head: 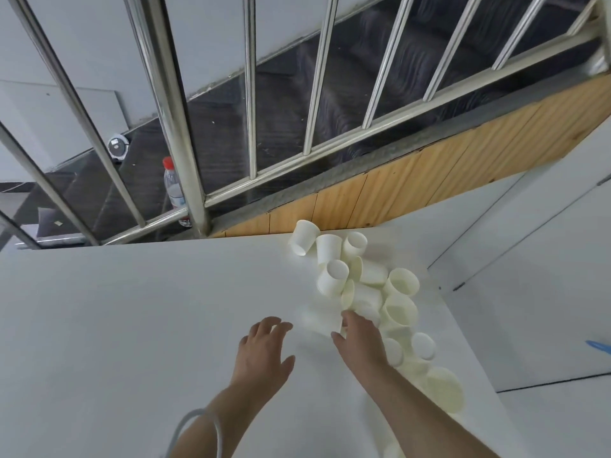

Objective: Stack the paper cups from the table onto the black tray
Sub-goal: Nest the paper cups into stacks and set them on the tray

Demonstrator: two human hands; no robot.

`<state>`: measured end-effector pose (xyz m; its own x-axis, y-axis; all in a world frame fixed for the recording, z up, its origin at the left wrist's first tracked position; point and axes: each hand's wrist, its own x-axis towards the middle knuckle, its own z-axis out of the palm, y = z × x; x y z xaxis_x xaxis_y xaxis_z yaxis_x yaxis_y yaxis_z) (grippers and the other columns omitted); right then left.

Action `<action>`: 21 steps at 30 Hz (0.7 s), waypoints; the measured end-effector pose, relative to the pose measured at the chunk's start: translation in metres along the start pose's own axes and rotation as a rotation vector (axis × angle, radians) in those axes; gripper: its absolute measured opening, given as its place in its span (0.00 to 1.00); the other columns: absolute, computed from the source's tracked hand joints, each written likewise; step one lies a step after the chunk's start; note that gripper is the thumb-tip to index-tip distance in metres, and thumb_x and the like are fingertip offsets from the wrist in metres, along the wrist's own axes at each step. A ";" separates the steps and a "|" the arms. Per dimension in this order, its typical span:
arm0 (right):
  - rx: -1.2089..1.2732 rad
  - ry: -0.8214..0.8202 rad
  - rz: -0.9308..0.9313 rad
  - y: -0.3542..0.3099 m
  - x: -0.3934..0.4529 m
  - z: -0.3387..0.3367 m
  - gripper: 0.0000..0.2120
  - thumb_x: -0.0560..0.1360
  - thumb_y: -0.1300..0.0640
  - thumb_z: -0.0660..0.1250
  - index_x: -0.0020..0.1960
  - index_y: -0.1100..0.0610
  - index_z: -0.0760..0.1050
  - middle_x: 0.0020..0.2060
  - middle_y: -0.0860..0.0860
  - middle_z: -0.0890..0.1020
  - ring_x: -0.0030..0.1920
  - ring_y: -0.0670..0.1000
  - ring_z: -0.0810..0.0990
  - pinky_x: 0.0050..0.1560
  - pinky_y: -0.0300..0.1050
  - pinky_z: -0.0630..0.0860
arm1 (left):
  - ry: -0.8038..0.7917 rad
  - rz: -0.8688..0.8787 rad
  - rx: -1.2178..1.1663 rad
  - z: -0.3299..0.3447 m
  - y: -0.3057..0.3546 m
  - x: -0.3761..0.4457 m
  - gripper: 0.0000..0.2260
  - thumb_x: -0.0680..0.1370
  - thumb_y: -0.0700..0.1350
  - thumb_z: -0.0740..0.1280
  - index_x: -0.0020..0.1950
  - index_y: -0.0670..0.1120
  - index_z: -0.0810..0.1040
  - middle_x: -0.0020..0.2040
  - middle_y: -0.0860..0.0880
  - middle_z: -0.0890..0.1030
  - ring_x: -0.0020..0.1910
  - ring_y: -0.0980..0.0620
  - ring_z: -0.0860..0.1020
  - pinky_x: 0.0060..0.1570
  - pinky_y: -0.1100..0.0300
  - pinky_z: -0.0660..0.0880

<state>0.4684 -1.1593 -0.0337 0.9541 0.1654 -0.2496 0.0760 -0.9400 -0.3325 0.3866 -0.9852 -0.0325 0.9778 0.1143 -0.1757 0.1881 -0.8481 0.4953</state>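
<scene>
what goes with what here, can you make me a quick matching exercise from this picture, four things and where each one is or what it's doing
Things:
1. right hand
2. left hand
3. plastic bottle
4. paper cups

States:
a. standing behind the metal railing
b. lying jumbled on the white table
c. gripping a blurred cup
d. fingers spread, holding nothing

Pairs: 1-c, 2-d, 3-a, 4-b
</scene>
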 end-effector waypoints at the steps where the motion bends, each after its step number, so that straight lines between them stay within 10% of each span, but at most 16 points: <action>1: 0.019 0.013 0.015 -0.001 0.005 0.002 0.14 0.77 0.51 0.66 0.60 0.56 0.72 0.52 0.50 0.80 0.55 0.52 0.79 0.53 0.43 0.73 | 0.000 -0.002 -0.005 0.001 0.000 0.002 0.25 0.77 0.53 0.64 0.73 0.55 0.62 0.72 0.56 0.62 0.72 0.54 0.61 0.68 0.59 0.62; 7: 0.187 0.045 0.005 -0.006 0.018 0.003 0.06 0.75 0.61 0.65 0.41 0.54 0.70 0.32 0.45 0.75 0.35 0.47 0.74 0.40 0.46 0.74 | 0.020 -0.001 -0.031 0.006 0.000 0.021 0.25 0.77 0.52 0.64 0.73 0.55 0.62 0.72 0.56 0.62 0.72 0.54 0.61 0.68 0.59 0.62; 21: 0.198 -0.135 -0.577 -0.026 0.009 0.007 0.10 0.75 0.64 0.65 0.52 0.54 0.82 0.49 0.46 0.82 0.54 0.47 0.74 0.54 0.39 0.73 | 0.056 -0.033 -0.202 0.019 -0.002 0.040 0.34 0.72 0.51 0.70 0.75 0.52 0.60 0.70 0.57 0.67 0.69 0.56 0.67 0.63 0.63 0.66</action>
<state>0.4728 -1.1317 -0.0333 0.7290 0.6789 -0.0882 0.5010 -0.6169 -0.6070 0.4237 -0.9889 -0.0570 0.9734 0.1738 -0.1496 0.2293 -0.7233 0.6513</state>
